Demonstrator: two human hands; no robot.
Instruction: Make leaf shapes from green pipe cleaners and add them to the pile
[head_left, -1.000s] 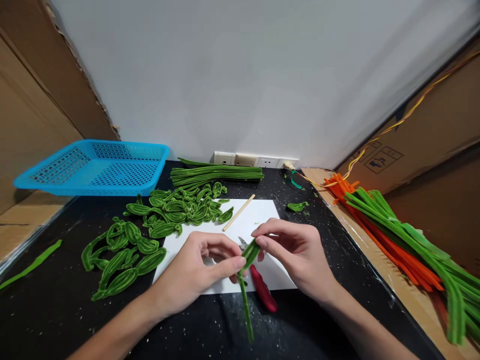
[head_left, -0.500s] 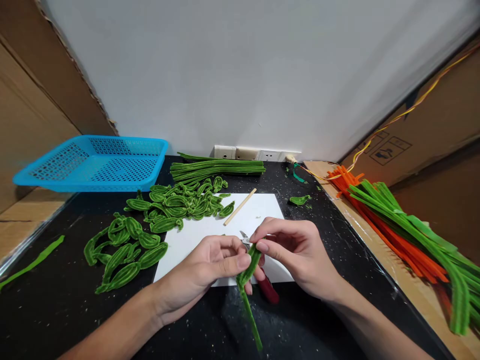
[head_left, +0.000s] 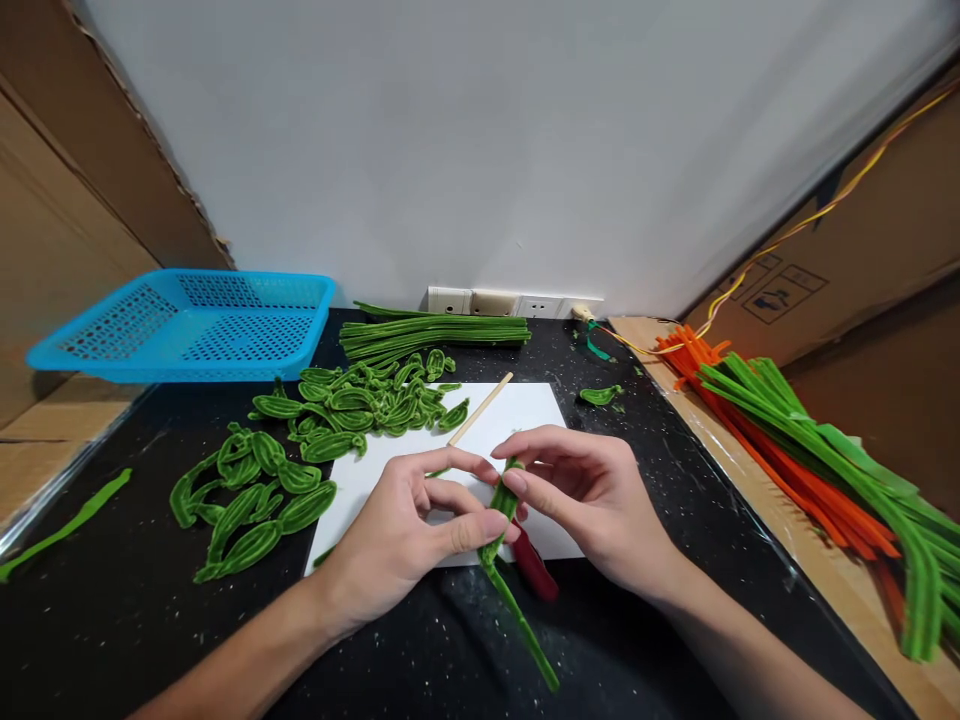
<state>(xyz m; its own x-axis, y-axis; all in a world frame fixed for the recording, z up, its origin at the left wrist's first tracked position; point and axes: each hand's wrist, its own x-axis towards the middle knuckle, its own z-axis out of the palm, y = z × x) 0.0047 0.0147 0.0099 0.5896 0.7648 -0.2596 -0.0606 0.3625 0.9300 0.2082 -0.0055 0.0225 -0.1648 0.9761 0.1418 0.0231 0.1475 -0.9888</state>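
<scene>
Between my two hands is a leaf bent from green pipe cleaner point(head_left: 501, 508), its long loose stem slanting down toward me. My left hand point(head_left: 420, 530) pinches the leaf near its lower end, thumb on top, index finger reaching to the upper part. The thumb and fingers of my right hand point(head_left: 592, 490) close on its upper end. Beneath the hands lies a tool with a dark red handle point(head_left: 534, 565), its metal end covered by my fingers. A white sheet of paper point(head_left: 540, 400) is under the work, with a thin wooden stick point(head_left: 481, 408) on it.
Finished green leaves point(head_left: 352, 405) are heaped left of the paper, more point(head_left: 255, 500) nearer me. Behind lies a bundle of green pipe cleaners point(head_left: 435, 338); at left stands a blue basket point(head_left: 304, 355). Orange point(head_left: 795, 470) and green strips point(head_left: 847, 480) lie at right, near wall sockets point(head_left: 536, 307).
My left index finger has stretched forward to the leaf's upper end. The leaf has turned slightly, and its stem has swung to the right. The tool's metal tip is now covered.
</scene>
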